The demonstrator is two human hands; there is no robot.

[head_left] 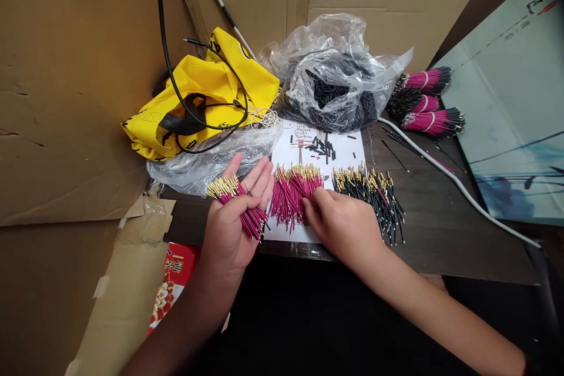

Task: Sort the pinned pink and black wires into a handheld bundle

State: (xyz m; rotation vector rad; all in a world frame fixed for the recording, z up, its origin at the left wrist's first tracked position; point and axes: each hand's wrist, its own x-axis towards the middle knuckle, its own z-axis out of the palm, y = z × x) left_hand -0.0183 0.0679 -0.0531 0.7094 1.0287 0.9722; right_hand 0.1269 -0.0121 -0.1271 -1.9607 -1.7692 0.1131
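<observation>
pink wires (240,202) are cradled in the open left hand (231,235). the grip of the right hand (341,226) on more wires (293,197) cannot be told.

We note a work area lined with corrugated cardboard (74,88) on the left. A second cardboard sheet (388,17) stands at the rear, divided by a vertical seam. At lower left, a taped cardboard flap (126,299) lies below the surface edge. The dark wooden surface (458,247) extends toward the right, where a printed board (511,100) with a blue ink-wash design rests against it. A white cable (458,185) crosses the surface. The area beneath the surface is too dark for us to identify.
</observation>
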